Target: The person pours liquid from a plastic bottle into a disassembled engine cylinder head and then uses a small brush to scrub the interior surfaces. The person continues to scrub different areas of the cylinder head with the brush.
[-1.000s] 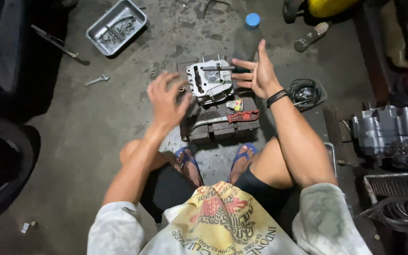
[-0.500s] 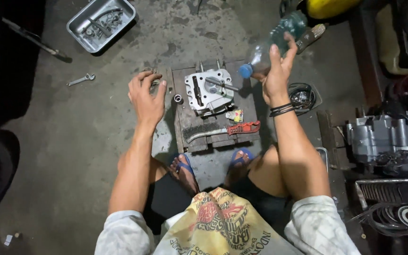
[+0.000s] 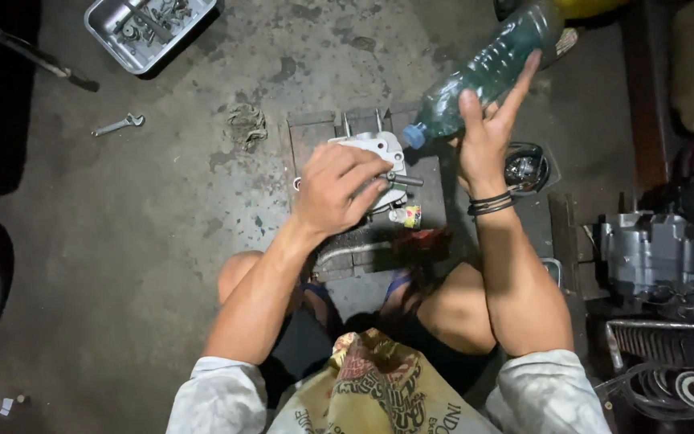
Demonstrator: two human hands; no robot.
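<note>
- Right hand point(image 3: 487, 137): wrapped round the lower body of a plastic bottle point(image 3: 487, 68), forefinger stretched up along its side. Dark bands on that wrist.
- Bottle is tilted, blue cap point(image 3: 414, 135) lowest, pointing down at the engine part; greenish liquid inside. Cap looks on.
- Left hand point(image 3: 337, 186): palm down, fingers curled over the top of the engine part point(image 3: 379, 153), gripping it.
- Engine part: pale metal casting with a stud sticking out on its right side, sitting on a dark block point(image 3: 315, 133) on the floor, near the block's far edge.
- Small yellow-labelled can point(image 3: 410, 215) just beside the part, on the near side. Red-handled tool point(image 3: 421, 241) at the block's near edge, blurred.
- Person squats behind the block, knees either side.
- Floor, further out: rag point(image 3: 246, 124) left of the block, wrench point(image 3: 118, 124) further left, metal tray point(image 3: 148, 28) with small parts at the far left.
- Right edge: grey engine case point(image 3: 660, 249); coiled cable point(image 3: 526, 167) just behind the right wrist.
</note>
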